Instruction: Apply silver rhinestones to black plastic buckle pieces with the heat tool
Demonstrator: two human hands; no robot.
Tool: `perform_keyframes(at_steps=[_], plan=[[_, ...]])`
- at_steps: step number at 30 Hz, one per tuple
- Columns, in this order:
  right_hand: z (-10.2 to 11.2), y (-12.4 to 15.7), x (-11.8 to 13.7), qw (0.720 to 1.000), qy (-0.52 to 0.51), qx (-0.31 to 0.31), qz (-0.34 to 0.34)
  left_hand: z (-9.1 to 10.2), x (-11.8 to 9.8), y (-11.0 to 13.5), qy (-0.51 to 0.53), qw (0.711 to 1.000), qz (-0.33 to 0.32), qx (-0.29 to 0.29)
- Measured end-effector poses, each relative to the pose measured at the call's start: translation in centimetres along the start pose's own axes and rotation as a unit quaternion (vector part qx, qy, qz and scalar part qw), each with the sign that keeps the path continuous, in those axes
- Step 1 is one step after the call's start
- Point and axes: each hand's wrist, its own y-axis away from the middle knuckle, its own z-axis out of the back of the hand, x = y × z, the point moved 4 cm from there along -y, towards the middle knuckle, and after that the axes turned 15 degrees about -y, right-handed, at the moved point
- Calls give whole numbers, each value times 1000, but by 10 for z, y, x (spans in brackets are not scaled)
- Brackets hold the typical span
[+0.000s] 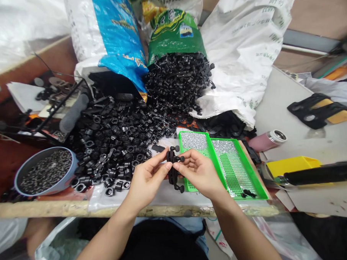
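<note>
Between my hands, over the front of the table, is a small black plastic assembly (171,175) with ball-ended arms sticking out to its right. My left hand (150,175) pinches it from the left, thumb and forefinger pressed on its body. From the right, my right hand (199,173) grips the same assembly near its middle arm. Just behind my right hand lies a green perforated tray (209,144) with small silvery pieces at its far end. A heap of black plastic parts (115,135), many of them ring-shaped, spreads beyond my left hand.
A blue-grey bowl (74,168) of tiny dark pieces stands at left. A second green tray (260,187) lies at right, near a pink flask (266,140) and a yellow scoop (294,164). Behind, a green sack (177,38) spills black parts between blue-and-white and white sacks.
</note>
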Motion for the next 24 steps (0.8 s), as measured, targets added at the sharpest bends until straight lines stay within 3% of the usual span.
perform_keyframes(at_steps=[4,7,9,13,15,17,18,19,20,22,24], plan=[[2,-4,-1,1000,7,13,3,3,-1,4,-40,998,-42,6],[0,-6,-4,994,-32,100,-37,6,1,6,-32,997,-65,35],[-1,-4,-6,987,-48,143,-51,6,6,6,-10,996,-59,62],[4,-7,-13,988,-44,145,-24,6,15,4,-83,992,-56,74],[6,-17,-18,977,-40,204,-55,6,19,2,-116,988,-55,88],[13,-37,-19,963,32,253,-83,5,23,-1,-95,990,-28,97],[21,-52,-18,962,103,239,-85,5,25,-2,-78,992,-11,96],[33,-71,-14,962,189,184,-72,5,26,-3,-66,994,3,91],[48,-91,-8,954,285,74,-51,4,27,-3,-62,995,11,84],[75,-126,0,925,371,-72,-42,3,28,-4,-65,995,13,73],[98,-156,2,891,418,-166,-66,0,27,-5,-59,995,16,76]])
